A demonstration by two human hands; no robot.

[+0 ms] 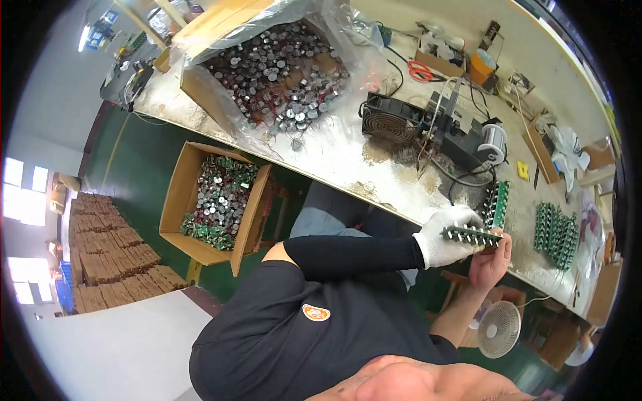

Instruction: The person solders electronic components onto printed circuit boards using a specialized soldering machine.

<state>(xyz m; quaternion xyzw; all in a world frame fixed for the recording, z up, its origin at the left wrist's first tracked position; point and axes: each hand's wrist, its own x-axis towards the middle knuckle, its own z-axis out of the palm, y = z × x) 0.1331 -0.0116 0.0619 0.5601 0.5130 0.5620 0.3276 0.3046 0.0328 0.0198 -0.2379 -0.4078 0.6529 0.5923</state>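
Observation:
A narrow green circuit board strip point(473, 236) with a row of small metal parts is held between my two hands above the table's front edge. My left hand point(445, 244), in a white glove, is closed on its left end. The bare fingers of my right hand point(491, 262) pinch its right end. Just beyond lies another green board strip point(497, 206) on the table. A soldering machine point(461, 123) with a solder wire spool point(493, 144) stands behind my hands. Farther right, several more board strips point(556, 235) lie side by side.
A plastic-lined box point(200, 93) full of round metal components sits at the table's far left. Below the edge stands a cardboard box point(175, 200) of wired components and green boards. A black fan point(390, 123), red-handled scissors point(422, 71) and a white fan point(499, 329) are nearby.

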